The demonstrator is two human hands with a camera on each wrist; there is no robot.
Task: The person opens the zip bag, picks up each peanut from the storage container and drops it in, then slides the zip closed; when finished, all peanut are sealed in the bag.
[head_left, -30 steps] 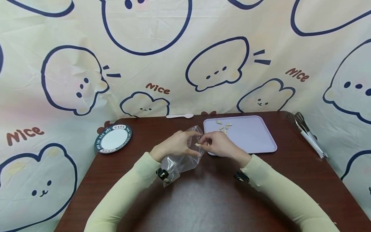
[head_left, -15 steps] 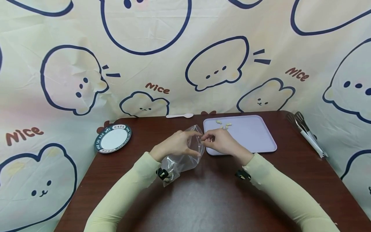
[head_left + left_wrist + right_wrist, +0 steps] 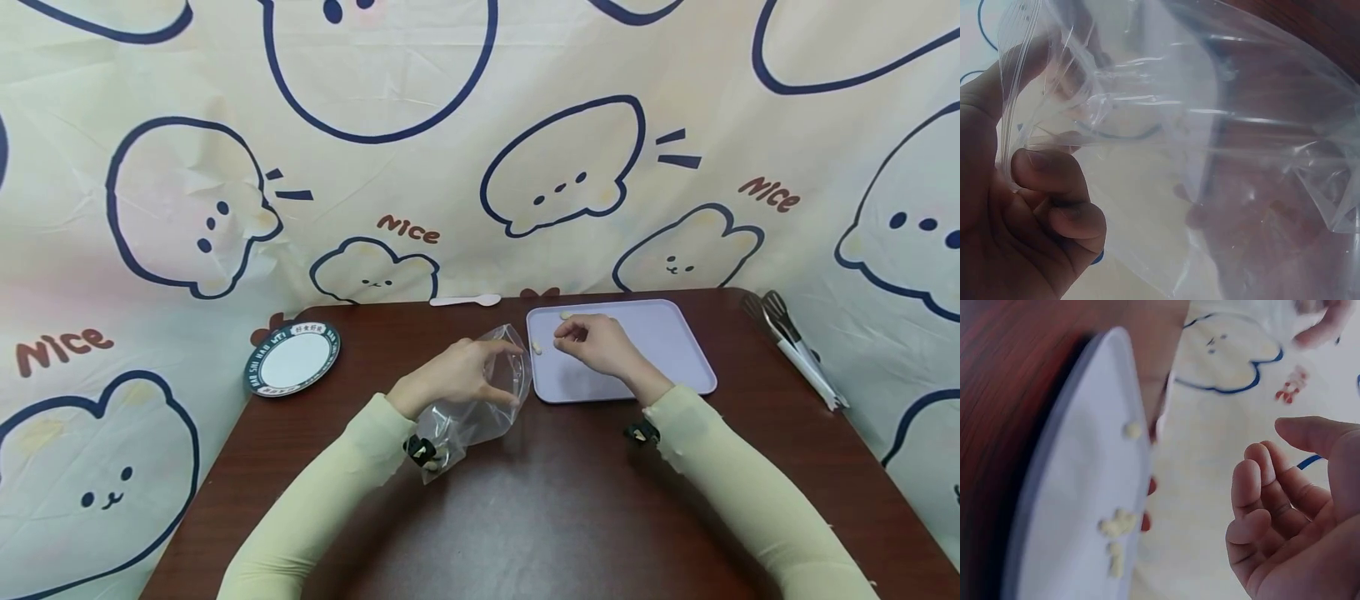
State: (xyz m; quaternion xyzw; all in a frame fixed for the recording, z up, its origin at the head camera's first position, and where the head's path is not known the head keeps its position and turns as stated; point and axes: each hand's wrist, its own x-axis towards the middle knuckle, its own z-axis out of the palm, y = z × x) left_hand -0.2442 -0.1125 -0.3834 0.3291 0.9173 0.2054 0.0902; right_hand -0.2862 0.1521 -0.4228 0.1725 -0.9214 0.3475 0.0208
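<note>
My left hand (image 3: 453, 377) grips a clear zip-lock bag (image 3: 472, 422) by its mouth. The left wrist view shows curled fingers (image 3: 1054, 175) at the zip strip. A few small pale pieces seem to lie in the bag's lower corner, partly hidden by the wrist. Above the lilac tray (image 3: 663, 354), my right hand (image 3: 603, 348) has thumb and fingertips apart, nothing visible between them. Peanut-shaped pale yellow pieces (image 3: 1116, 523) lie on the tray, several of them hidden behind the right hand in the head view. One such piece (image 3: 537, 348) is near the tray's left edge.
A green-rimmed plate (image 3: 292, 359) stands at the table's back left. Along the back edge lies a white spoon (image 3: 467, 300). Tongs and a whisk-like utensil (image 3: 798, 350) lie at the right edge. A printed cloth (image 3: 555, 167) hangs behind the brown table (image 3: 525, 525).
My right hand has moved from the bag's mouth to the right, over the tray. A second ago it pinched a pale piece, which is gone from its fingers. The left hand stays put.
</note>
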